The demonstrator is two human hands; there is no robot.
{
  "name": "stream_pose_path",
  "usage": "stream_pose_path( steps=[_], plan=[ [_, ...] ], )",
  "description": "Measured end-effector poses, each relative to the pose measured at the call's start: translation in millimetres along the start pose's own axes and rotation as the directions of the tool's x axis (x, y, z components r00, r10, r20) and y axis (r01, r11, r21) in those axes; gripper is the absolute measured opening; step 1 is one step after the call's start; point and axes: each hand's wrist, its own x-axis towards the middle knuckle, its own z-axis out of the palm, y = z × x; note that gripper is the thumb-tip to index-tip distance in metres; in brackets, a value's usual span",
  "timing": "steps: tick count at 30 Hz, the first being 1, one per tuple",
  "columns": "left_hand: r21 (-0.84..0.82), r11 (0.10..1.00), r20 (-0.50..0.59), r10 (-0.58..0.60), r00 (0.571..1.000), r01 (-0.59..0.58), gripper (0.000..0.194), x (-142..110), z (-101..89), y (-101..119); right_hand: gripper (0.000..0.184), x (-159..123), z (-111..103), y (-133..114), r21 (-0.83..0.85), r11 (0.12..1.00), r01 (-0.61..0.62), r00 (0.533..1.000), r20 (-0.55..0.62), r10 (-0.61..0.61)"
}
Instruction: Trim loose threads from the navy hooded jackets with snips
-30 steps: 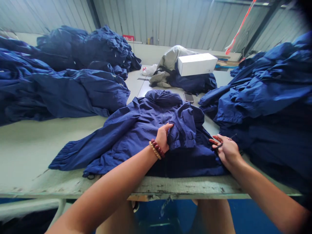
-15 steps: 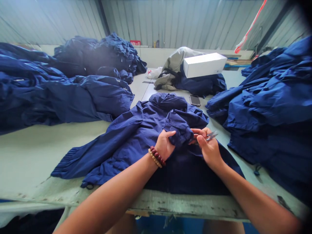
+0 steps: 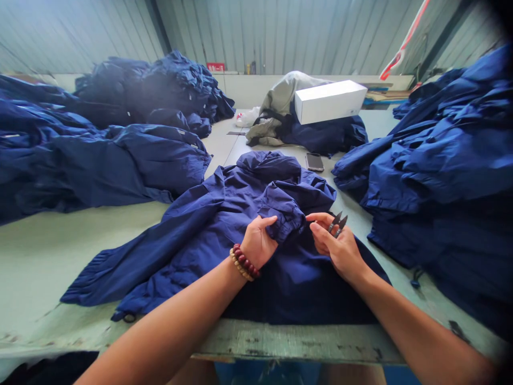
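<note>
A navy blue jacket (image 3: 224, 214) lies spread on the pale green table (image 3: 48, 246) in front of me. My left hand (image 3: 258, 243), with a bead bracelet on the wrist, is closed on the jacket's gathered sleeve cuff (image 3: 286, 216). My right hand (image 3: 334, 246) holds small thread snips (image 3: 337, 223) with the blades pointing up and away, its fingertips touching the cuff's edge.
Heaps of blue jackets lie at the left (image 3: 100, 155), back left (image 3: 160, 88) and right (image 3: 441, 160). A white box (image 3: 326, 101) rests on clothes at the back. A phone (image 3: 315, 161) lies beyond the jacket. The table's worn front edge (image 3: 296, 347) is near me.
My right hand came from the jacket's right side over to the cuff, with the snips in it. My left hand kept its grip on the cuff and drew it slightly toward me.
</note>
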Motion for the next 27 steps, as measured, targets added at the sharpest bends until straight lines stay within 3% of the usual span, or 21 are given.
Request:
stream_pose_path(
  steps=[5,8,9,11,13,15,17,19,20,21,22,23,25,27],
  plan=[
    [0.13,0.991,0.135,-0.005,0.991,-0.012,0.031,-3,2.1,0,0.039,-2,4,2,-0.136,0.989,0.053,0.996,-0.063,-0.062],
    [0.382,0.922,0.167,-0.003,0.986,-0.062,0.033,-3,-0.4,-2,0.037,0,3,4,-0.057,0.997,0.051,0.98,-0.189,-0.061],
    [0.516,0.853,0.151,0.0,0.989,-0.079,0.038,-4,-1.7,-2,0.037,2,2,3,-0.019,0.999,0.048,0.969,-0.24,-0.051],
    [0.77,0.628,0.126,0.021,0.992,-0.111,0.057,-7,-3.7,-4,0.038,7,-2,2,0.05,0.998,0.045,0.944,-0.33,-0.026],
    [0.897,0.394,0.179,0.087,0.98,-0.199,0.071,-14,-3.3,-6,0.042,12,-6,0,0.112,0.992,0.059,0.922,-0.388,-0.011],
    [0.901,0.252,0.31,0.193,0.931,-0.352,0.073,-23,-0.6,-6,0.045,17,-9,-1,0.168,0.982,0.087,0.906,-0.424,-0.008],
    [0.841,0.176,0.448,0.304,0.841,-0.512,0.068,-32,3.2,-6,0.049,19,-11,0,0.201,0.974,0.105,0.89,-0.455,-0.002],
    [0.76,0.129,0.549,0.396,0.736,-0.637,0.056,-37,6.6,-6,0.049,18,-10,1,0.171,0.979,0.112,0.883,-0.469,-0.019],
    [0.73,0.123,0.574,0.425,0.7,-0.673,0.046,-39,7.9,-6,0.047,17,-9,1,0.114,0.987,0.117,0.884,-0.465,-0.051],
    [0.715,0.14,0.576,0.438,0.691,-0.685,0.034,-39,9.0,-7,0.044,14,-8,0,0.029,0.992,0.124,0.888,-0.45,-0.098],
    [0.719,0.182,0.557,0.425,0.713,-0.671,0.023,-38,9.8,-8,0.042,11,-6,-1,-0.075,0.988,0.136,0.895,-0.418,-0.154],
    [0.739,0.245,0.517,0.39,0.762,-0.627,0.02,-36,10.2,-9,0.039,8,-3,-3,-0.181,0.972,0.153,0.906,-0.367,-0.211],
    [0.785,0.393,0.393,0.28,0.876,-0.479,0.034,-31,9.6,-12,0.036,1,1,-7,-0.336,0.921,0.198,0.93,-0.233,-0.285],
    [0.802,0.487,0.28,0.205,0.938,-0.346,0.042,-26,7.6,-15,0.034,-3,5,-12,-0.389,0.893,0.227,0.948,-0.121,-0.294]
  ],
)
